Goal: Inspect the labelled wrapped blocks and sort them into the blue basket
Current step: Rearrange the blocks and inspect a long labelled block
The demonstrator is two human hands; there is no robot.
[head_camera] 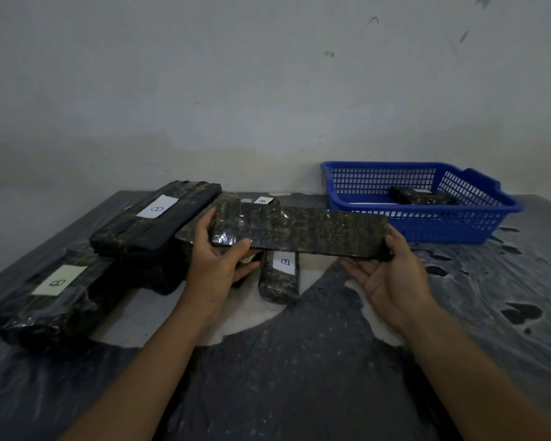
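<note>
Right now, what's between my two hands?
In the head view, the long wrapped block spans from left hand to right hand, no label showing.

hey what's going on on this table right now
A person holds a long wrapped block above the table, the left hand gripping one end and the right hand supporting the other. No label shows on its upper face. Several other wrapped blocks marked B lie at the left. The blue basket at the right already holds one dark wrapped block.
</note>
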